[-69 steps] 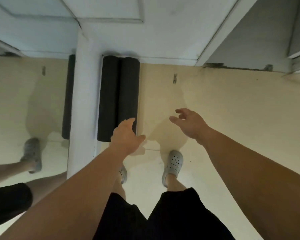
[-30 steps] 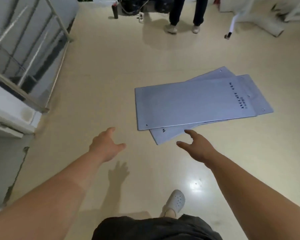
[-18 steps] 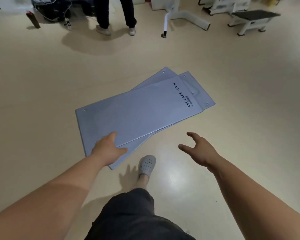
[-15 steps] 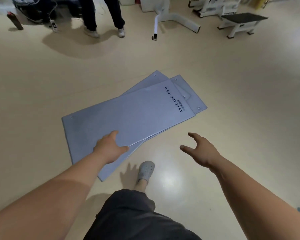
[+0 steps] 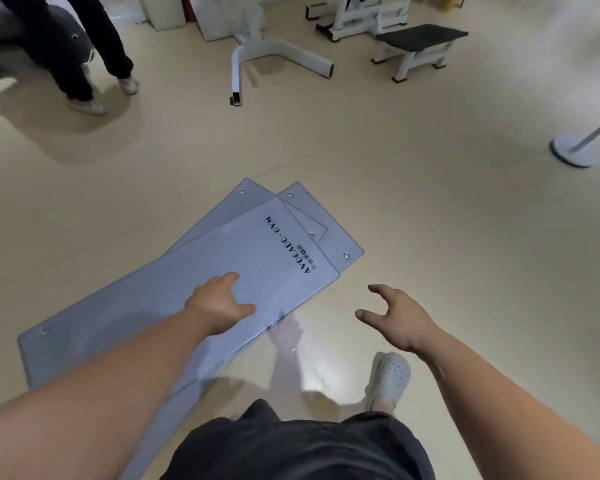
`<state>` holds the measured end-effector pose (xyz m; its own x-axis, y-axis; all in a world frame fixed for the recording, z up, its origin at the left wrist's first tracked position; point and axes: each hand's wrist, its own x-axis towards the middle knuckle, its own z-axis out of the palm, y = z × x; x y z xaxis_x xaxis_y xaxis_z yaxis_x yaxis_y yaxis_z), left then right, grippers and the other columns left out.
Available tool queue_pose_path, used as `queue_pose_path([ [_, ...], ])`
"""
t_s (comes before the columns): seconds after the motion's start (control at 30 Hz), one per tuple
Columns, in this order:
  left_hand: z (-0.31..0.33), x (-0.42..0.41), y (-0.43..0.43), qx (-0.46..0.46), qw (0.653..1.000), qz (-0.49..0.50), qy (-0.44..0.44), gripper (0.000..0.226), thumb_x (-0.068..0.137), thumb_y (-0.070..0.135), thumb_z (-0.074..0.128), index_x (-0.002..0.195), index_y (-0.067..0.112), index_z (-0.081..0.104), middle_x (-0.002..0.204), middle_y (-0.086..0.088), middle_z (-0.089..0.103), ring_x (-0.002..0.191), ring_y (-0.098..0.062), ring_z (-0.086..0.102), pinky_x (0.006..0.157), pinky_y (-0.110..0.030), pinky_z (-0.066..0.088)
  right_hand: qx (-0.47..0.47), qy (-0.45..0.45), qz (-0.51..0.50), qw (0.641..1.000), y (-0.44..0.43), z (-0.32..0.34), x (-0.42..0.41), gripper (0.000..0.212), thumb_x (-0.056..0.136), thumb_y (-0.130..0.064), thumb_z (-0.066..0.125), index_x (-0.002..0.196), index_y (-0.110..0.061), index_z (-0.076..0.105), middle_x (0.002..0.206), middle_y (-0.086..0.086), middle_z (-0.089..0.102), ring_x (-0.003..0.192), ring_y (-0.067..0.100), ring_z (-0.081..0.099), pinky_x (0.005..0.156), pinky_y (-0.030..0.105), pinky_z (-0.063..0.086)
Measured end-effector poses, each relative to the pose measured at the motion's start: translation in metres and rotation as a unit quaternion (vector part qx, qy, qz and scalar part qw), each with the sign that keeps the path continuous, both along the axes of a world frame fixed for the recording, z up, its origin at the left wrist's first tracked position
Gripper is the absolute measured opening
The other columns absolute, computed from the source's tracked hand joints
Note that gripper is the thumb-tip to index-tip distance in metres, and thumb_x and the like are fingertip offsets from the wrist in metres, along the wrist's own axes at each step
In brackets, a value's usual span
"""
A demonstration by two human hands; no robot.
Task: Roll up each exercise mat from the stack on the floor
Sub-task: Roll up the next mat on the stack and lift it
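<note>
A stack of flat blue-grey exercise mats lies on the beige floor, fanned out at the far end. The top mat carries dark lettering near its far edge, and two lower mats stick out beyond it. My left hand hovers over the top mat's near long edge, fingers apart and holding nothing. My right hand hangs over bare floor to the right of the stack, fingers spread and curled, empty.
A person's legs in dark trousers stand at the far left. White gym equipment legs and a low padded bench sit at the back. A round white stand base is at the right. My foot in a white clog is below my right hand.
I have walked closer and further right along the stack, so the mats look larger and nearer. My left hand now sits further along the top mat towards the lettering. Both hands stay empty.
</note>
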<state>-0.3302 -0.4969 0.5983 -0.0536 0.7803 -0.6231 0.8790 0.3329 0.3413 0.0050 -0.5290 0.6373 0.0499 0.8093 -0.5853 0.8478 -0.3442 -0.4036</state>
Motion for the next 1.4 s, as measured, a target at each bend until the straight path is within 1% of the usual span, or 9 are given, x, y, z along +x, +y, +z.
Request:
queue_pose_path([
  [0.17, -0.016, 0.087, 0.080, 0.009, 0.994, 0.111, 0.001, 0.085, 0.088, 0.049, 0.072, 0.158, 0.024, 0.030, 0.158, -0.006, 0.039, 0.138, -0.030, 0.045, 0.110, -0.040, 0.041, 0.019, 0.033, 0.050, 0.998, 0.144, -0.023, 0.097, 0.070, 0.095, -0.053, 0.066, 0.155, -0.029, 0.041, 0.153, 0.007, 0.047, 0.120, 0.024, 0.057, 0.094, 0.028, 0.040],
  [0.37, 0.001, 0.188, 0.149, 0.009, 0.974, 0.225, -0.027, 0.086, 0.087, 0.048, 0.074, 0.158, 0.024, 0.032, 0.161, -0.007, 0.034, 0.144, -0.031, 0.038, 0.116, -0.042, 0.035, -0.018, 0.030, 0.156, 0.987, 0.288, 0.000, 0.171, 0.071, 0.095, -0.052, 0.066, 0.156, -0.029, 0.039, 0.156, 0.005, 0.041, 0.131, 0.025, 0.052, 0.095, 0.028, 0.039],
  [0.53, 0.001, 0.223, 0.232, 0.046, 0.947, 0.307, -0.082, 0.084, 0.087, 0.047, 0.075, 0.157, 0.025, 0.034, 0.160, -0.007, 0.036, 0.143, -0.031, 0.040, 0.114, -0.040, 0.036, -0.020, 0.015, 0.234, 0.972, 0.405, 0.006, 0.166, 0.074, 0.091, -0.056, 0.069, 0.155, -0.031, 0.042, 0.153, 0.006, 0.045, 0.126, 0.025, 0.055, 0.095, 0.030, 0.042],
  [0.7, -0.017, 0.211, 0.305, 0.049, 0.908, 0.393, -0.135, 0.084, 0.086, 0.049, 0.075, 0.156, 0.026, 0.034, 0.160, -0.006, 0.035, 0.142, -0.029, 0.041, 0.113, -0.039, 0.038, -0.009, -0.044, 0.350, 0.936, 0.504, 0.013, 0.121, 0.076, 0.092, -0.056, 0.069, 0.156, -0.028, 0.040, 0.156, 0.006, 0.043, 0.135, 0.025, 0.051, 0.102, 0.031, 0.040],
  [0.87, -0.022, 0.189, 0.340, 0.029, 0.864, 0.485, -0.130, 0.087, 0.083, 0.056, 0.074, 0.155, 0.028, 0.034, 0.153, -0.009, 0.042, 0.124, -0.035, 0.056, 0.104, -0.047, 0.049, -0.004, -0.042, 0.481, 0.876, 0.589, 0.014, 0.059, 0.077, 0.091, -0.056, 0.069, 0.156, -0.030, 0.040, 0.161, 0.000, 0.037, 0.144, 0.020, 0.042, 0.109, 0.029, 0.035],
  [1.0, -0.033, 0.188, 0.368, 0.019, 0.825, 0.554, -0.107, 0.085, 0.087, 0.050, 0.072, 0.158, 0.027, 0.031, 0.159, -0.009, 0.036, 0.141, -0.033, 0.042, 0.111, -0.043, 0.041, -0.022, -0.038, 0.556, 0.830, 0.654, -0.018, 0.020, 0.076, 0.092, -0.057, 0.068, 0.157, -0.030, 0.039, 0.163, -0.001, 0.036, 0.145, 0.019, 0.040, 0.111, 0.031, 0.035],
  [1.13, -0.068, 0.202, 0.406, 0.005, 0.757, 0.649, -0.075, 0.083, 0.089, 0.052, 0.071, 0.157, 0.027, 0.031, 0.160, -0.007, 0.035, 0.139, -0.031, 0.044, 0.107, -0.042, 0.043, -0.054, -0.041, 0.650, 0.757, 0.729, -0.073, -0.024, 0.077, 0.092, -0.056, 0.069, 0.158, -0.030, 0.039, 0.163, -0.004, 0.036, 0.147, 0.017, 0.039, 0.116, 0.034, 0.034],
  [1.27, -0.119, 0.241, 0.460, -0.012, 0.672, 0.739, -0.056, 0.083, 0.088, 0.052, 0.071, 0.156, 0.025, 0.033, 0.160, -0.008, 0.036, 0.138, -0.032, 0.046, 0.109, -0.042, 0.042, -0.101, -0.025, 0.711, 0.695, 0.799, -0.149, -0.070, 0.079, 0.088, -0.057, 0.071, 0.156, -0.029, 0.041, 0.157, -0.004, 0.042, 0.143, 0.021, 0.046, 0.111, 0.037, 0.042],
  [1.4, -0.160, 0.300, 0.506, -0.045, 0.623, 0.778, -0.070, 0.082, 0.088, 0.054, 0.069, 0.156, 0.028, 0.032, 0.162, -0.003, 0.034, 0.142, -0.030, 0.041, 0.112, -0.041, 0.040, -0.117, -0.078, 0.788, 0.599, 0.832, -0.204, -0.079, 0.082, 0.091, -0.059, 0.069, 0.159, -0.029, 0.034, 0.161, 0.003, 0.037, 0.144, 0.023, 0.043, 0.114, 0.039, 0.039],
])
